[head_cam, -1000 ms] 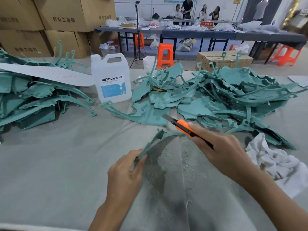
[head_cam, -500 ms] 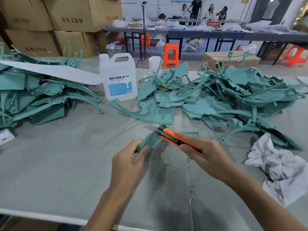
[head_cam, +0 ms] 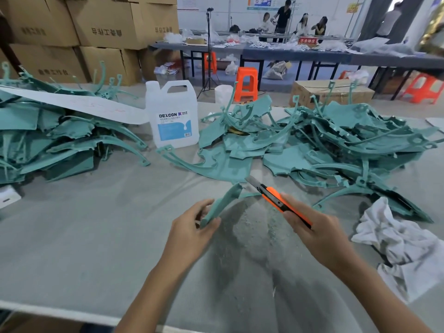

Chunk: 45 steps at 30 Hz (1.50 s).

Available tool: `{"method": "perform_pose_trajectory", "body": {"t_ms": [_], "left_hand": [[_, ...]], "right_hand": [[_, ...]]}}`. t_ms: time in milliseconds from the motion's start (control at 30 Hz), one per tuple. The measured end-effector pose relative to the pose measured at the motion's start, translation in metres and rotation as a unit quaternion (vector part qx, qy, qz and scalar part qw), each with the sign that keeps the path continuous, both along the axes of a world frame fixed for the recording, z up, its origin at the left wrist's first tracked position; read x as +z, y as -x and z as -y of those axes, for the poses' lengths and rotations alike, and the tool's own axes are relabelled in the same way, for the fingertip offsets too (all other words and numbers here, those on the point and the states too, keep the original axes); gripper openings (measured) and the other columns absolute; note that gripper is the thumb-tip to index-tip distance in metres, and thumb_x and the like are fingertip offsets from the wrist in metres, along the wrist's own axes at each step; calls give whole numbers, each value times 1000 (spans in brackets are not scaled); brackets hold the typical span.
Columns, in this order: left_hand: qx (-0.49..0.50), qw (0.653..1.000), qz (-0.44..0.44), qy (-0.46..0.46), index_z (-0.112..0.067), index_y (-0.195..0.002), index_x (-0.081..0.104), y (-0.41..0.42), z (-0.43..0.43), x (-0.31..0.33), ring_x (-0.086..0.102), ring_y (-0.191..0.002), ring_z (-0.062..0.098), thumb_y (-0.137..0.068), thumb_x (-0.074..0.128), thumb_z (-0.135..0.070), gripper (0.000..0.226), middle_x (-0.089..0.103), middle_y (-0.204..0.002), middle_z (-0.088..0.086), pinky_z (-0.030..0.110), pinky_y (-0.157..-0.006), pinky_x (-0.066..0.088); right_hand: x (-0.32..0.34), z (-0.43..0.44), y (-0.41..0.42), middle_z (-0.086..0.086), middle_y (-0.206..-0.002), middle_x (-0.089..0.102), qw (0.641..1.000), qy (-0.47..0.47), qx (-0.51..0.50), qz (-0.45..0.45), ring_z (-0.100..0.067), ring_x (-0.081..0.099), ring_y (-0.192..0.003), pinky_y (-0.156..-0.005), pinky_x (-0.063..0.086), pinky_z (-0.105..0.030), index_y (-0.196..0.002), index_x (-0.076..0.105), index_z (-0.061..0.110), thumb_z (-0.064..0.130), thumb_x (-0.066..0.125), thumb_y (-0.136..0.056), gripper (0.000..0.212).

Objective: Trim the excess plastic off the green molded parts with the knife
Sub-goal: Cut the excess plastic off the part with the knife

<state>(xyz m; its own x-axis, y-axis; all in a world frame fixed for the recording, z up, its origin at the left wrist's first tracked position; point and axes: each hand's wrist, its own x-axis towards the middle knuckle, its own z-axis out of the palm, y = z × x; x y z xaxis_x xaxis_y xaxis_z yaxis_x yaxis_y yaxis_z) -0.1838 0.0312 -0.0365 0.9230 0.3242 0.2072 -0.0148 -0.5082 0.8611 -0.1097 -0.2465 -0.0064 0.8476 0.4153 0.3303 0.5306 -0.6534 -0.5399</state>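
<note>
My left hand (head_cam: 192, 233) pinches the lower end of a curved green molded part (head_cam: 222, 204) and holds it up off the table. My right hand (head_cam: 314, 233) grips an orange and black utility knife (head_cam: 276, 200). Its extended blade points up and left, just right of the part's top end, apart from it. A large pile of green parts (head_cam: 336, 145) lies behind the hands on the right. A second pile of green parts (head_cam: 48, 140) lies at the left. Pale plastic shavings (head_cam: 254, 236) cover the cloth under the hands.
A white DEXCON jug (head_cam: 173, 116) stands behind the hands, between the piles. A white rag (head_cam: 394, 239) lies crumpled at the right. A long white sheet (head_cam: 72, 104) rests on the left pile. Cardboard boxes (head_cam: 96, 32) are stacked beyond; people work at a far table (head_cam: 288, 50).
The knife blade has drawn back to the right, off the part's top end. My left hand keeps its grip on the part, which now stands a little more upright.
</note>
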Motion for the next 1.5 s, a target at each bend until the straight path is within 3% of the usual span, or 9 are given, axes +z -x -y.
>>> {"method": "perform_pose_trajectory", "body": {"t_ms": [100,200,300,433,667,800,1067,1367,1500], "left_hand": [[-35,999,-36,-19,-68,-96,59,-7,3,1,63,-86,-5,-98,62,-28,41,65,-90,-39,19,-75,48],[-45,997,-12,-64,-43,-137,57,-8,-7,3,46,-136,3,-86,60,7,71,54,-144,-17,26,-116,34],[-37,987,-22,-152,-34,-148,48,-9,-18,17,31,-149,16,-84,57,8,77,40,-158,-1,38,-123,23],[-44,979,-17,-199,-33,-150,45,-9,-13,30,23,-152,18,-92,59,-2,67,34,-160,-5,42,-124,20],[-9,974,47,-221,-30,-142,57,-11,7,55,45,-140,21,-93,55,-7,54,51,-149,-8,41,-117,33],[-1,969,43,-245,-26,-137,61,-8,14,72,51,-134,26,-89,60,-3,54,58,-143,-4,51,-105,43],[20,968,20,-248,-25,-137,62,-3,16,83,49,-136,25,-75,47,-5,67,59,-143,-3,52,-108,41],[37,975,30,-216,-24,-137,62,0,15,80,50,-135,24,-82,55,6,63,59,-142,-3,51,-109,41],[37,977,44,-204,-24,-135,64,5,14,80,53,-133,22,-81,55,6,62,61,-140,-4,47,-110,42]], "right_hand": [[-1,-6,17,8,-67,66,999,-40,-16,-20,-11,59,-53,-50,46,-25,-134,31,75,61,47,-93,47],[3,-6,30,12,-72,66,996,-79,-24,-38,-7,58,-53,-49,43,-19,-118,54,63,66,45,-90,30],[3,-4,46,6,-71,63,993,-102,-35,-54,-11,56,-52,-47,42,-22,-101,57,54,64,46,-88,19],[-7,-5,78,4,-75,68,991,-102,-26,-85,-15,64,-58,-57,55,-42,-105,55,49,61,48,-88,23],[-3,-13,124,21,-72,66,992,-104,-46,-55,7,64,-62,-58,44,-6,-112,53,60,59,56,-89,23],[4,-12,125,27,-74,64,993,-98,-44,-42,11,61,-62,-58,43,-3,-118,49,62,48,60,-83,39],[14,-14,116,34,-78,60,995,-92,-24,-21,17,55,-62,-59,41,-1,-124,49,52,51,60,-89,37],[10,-12,110,17,-68,61,992,-127,-15,-16,2,57,-53,-52,41,-6,-120,57,47,58,53,-93,29],[5,-2,89,2,-66,61,987,-152,-56,-14,-10,53,-48,-46,40,-22,-104,55,58,45,55,-96,15]]}}
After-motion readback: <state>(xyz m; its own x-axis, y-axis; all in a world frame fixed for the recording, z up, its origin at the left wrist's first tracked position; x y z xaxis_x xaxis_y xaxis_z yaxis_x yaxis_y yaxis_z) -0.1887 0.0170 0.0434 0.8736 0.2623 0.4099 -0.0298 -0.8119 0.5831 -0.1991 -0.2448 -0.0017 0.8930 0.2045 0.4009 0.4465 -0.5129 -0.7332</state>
